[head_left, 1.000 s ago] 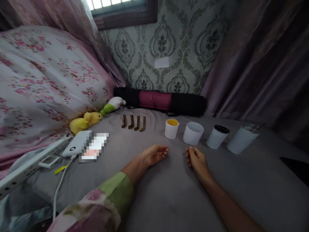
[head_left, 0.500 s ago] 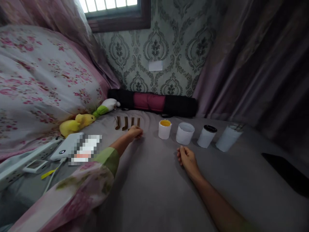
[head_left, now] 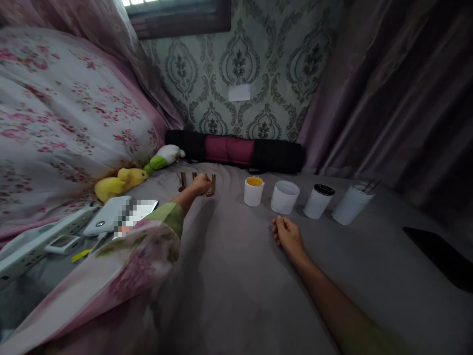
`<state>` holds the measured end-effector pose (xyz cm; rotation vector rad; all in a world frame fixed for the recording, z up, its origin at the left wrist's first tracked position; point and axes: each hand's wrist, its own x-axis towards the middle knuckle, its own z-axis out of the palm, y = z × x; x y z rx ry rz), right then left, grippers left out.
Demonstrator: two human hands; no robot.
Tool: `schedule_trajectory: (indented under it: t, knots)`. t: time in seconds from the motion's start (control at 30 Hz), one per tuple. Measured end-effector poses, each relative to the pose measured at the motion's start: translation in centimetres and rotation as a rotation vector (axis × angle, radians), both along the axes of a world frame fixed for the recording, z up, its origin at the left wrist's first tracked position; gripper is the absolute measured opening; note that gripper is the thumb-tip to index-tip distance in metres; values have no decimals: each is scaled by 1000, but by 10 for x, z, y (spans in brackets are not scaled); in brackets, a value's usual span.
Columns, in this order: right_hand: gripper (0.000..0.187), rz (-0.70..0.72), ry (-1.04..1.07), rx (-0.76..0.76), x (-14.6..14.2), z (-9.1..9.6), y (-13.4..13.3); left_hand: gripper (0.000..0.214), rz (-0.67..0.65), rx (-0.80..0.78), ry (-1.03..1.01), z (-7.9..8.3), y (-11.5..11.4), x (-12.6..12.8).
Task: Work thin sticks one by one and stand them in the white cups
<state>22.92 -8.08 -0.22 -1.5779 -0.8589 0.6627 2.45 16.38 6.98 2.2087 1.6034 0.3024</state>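
Note:
My left hand (head_left: 202,184) reaches over a row of narrow brown L-shaped pieces, with its fingers bent downward and partly hidden. It covers part of the row; one brown piece (head_left: 182,182) stands to its left and another brown piece (head_left: 212,187) shows right beside its fingertips. Resting on the grey sheet, my right hand (head_left: 288,235) is curled closed, nothing visible in it. Just beyond it stands a wide white container (head_left: 285,198). To its left is a white container with a yellow inside (head_left: 253,193), and to its right a white container with a dark rim (head_left: 318,203).
A taller white container (head_left: 351,204) holding thin sticks stands at the right end. A black flat object (head_left: 439,254) lies far right. On the left are plush toys (head_left: 120,185), a power strip (head_left: 48,241), a white device (head_left: 107,214) and a phone. A black-and-maroon roll (head_left: 229,150) lies along the wall.
My left hand has moved forward and slightly left, onto the brown pieces. My right hand stays in place, still curled. The view has tilted down slightly.

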Motion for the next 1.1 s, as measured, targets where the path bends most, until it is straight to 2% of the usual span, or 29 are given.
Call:
schedule_trajectory:
  t: [0.17,0.47,0.9,1.1]
  knots:
    - [39,8,5,-10,0,1,1,26,34,48,38,-2,1,0]
    - [40,9,3,-1,-2,1,0,26,1,95,83,-6,0,3]
    - [41,-15,1,-3,-3,4,0,23,29,178,84,-38,8,5]
    - [40,-5,3,11,-4,5,-2,24,44,205,83,-48,13,7]
